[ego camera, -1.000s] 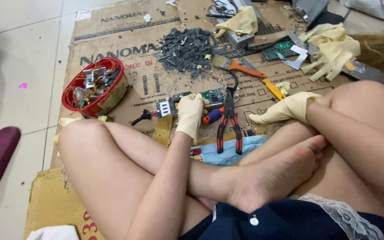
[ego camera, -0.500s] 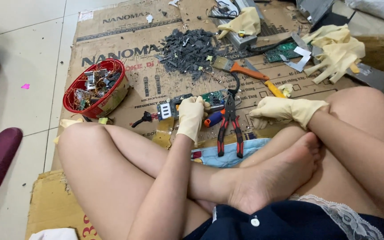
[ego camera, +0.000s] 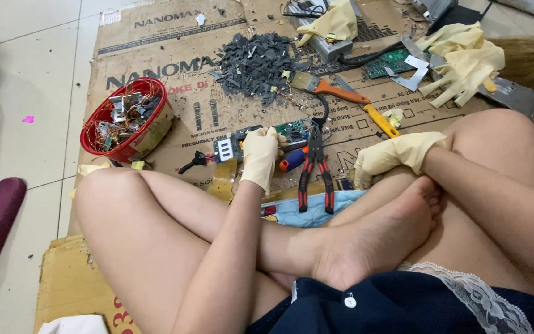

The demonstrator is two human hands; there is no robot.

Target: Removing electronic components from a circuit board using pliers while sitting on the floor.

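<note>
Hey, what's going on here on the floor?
A person sits cross-legged on flattened cardboard, wearing cream gloves. The left hand rests on a circuit board lying on the cardboard. The right hand rests by the right knee, holding nothing visible. Red-handled pliers lie between the hands. A red basket of small parts sits at the left, with a pile of dark chips beyond.

just a flattened brown cardboard box (ego camera: 174,55) with black print lying under all the parts, serving as a mat
</note>
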